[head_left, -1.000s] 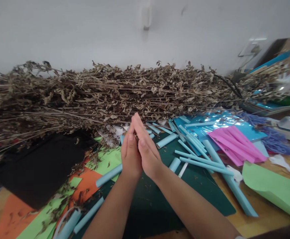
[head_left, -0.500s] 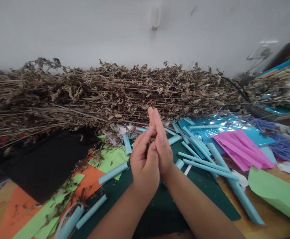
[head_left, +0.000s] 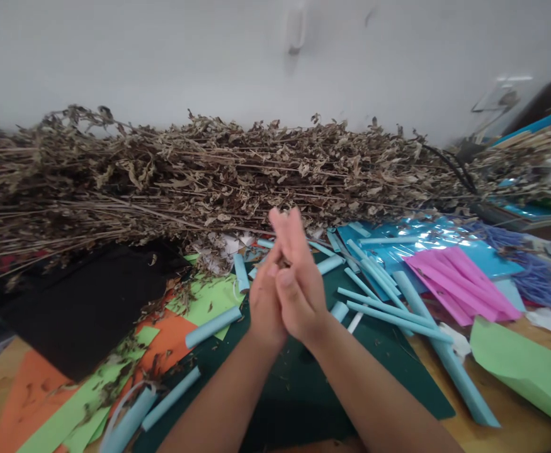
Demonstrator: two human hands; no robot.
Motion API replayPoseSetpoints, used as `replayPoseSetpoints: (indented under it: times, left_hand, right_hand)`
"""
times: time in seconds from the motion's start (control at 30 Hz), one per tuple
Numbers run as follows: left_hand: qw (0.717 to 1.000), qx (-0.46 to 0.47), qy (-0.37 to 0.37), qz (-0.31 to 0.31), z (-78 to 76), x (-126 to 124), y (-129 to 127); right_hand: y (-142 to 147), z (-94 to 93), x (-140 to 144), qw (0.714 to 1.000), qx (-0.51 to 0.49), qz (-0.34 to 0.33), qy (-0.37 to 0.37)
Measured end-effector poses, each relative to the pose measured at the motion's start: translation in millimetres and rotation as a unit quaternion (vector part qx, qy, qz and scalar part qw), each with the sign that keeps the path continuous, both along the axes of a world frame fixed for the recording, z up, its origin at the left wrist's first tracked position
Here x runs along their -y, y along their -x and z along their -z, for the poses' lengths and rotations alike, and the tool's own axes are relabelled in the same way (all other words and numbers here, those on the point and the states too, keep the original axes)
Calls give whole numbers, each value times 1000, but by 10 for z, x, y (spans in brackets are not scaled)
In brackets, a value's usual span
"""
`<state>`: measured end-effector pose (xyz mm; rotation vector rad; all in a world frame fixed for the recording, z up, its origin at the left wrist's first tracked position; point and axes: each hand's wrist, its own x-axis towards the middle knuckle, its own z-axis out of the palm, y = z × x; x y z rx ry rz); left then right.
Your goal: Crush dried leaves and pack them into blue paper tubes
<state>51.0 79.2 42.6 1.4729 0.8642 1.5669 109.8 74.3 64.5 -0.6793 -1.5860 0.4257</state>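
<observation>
From the head camera, two bare hands meet in the middle of the picture, palm against palm. The left hand [head_left: 264, 302] and the right hand [head_left: 298, 286] press flat together with fingers pointing to 12 o'clock. If a small bit sits between the palms, it is hidden, so whether their grip holds anything I cannot tell. The fingers are stretched out, not curled.

Under the hands lies a dark green mat [head_left: 388, 371] on the wooden counter [head_left: 516, 402]. At 12 o'clock from the hands, a big heap of dry brown stems [head_left: 185, 176] runs across the whole counter by the white wall [head_left: 162, 56]. At 3 o'clock lie many light blue paper rolls [head_left: 388, 311], some crossing each other. Past them, pink paper strips [head_left: 459, 277] rest on a shiny blue sheet [head_left: 412, 236]. At 4 o'clock sits a pale green sheet [head_left: 525, 368]. At 9 o'clock is a black sheet [head_left: 81, 302], and at 8 o'clock orange paper [head_left: 29, 390] lies with green paper [head_left: 67, 415], sprinkled with dry crumbs.
</observation>
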Motion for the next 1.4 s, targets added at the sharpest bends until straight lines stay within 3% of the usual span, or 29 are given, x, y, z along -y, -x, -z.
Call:
replayPoseSetpoints:
  times: [0.2, 0.4, 0.53, 0.67, 0.87, 1.03, 1.3, 1.4]
  left_hand:
    - [997, 66, -33, 17, -99, 194, -85]
    - [997, 68, -21, -1, -186, 91, 53]
    - [999, 23, -21, 21, -185, 21, 89]
    - [999, 12, -25, 46, -165, 29, 48]
    - [998, -15, -62, -14, -196, 139, -23]
    - [991, -84, -105, -26, -248, 198, -38]
    - [987, -48, -135, -72, -218, 257, -72]
    - [990, -12, -125, -61, -192, 177, -20]
  right_hand:
    - [-103, 52, -106, 999, -33, -4, 0]
    - [-1, 136, -98, 997, 38, -46, -52]
    - [22, 82, 12, 997, 35, -25, -64]
    - [-2, 24, 79, 1000, 0, 23, -14]
    - [-48, 48, -17, 991, -108, 78, 13]
    - [-30, 119, -108, 988, -138, 74, 14]
    - [-18, 137, -82, 989, -145, 39, 2]
    - [41, 121, -45, 985, -171, -14, 34]
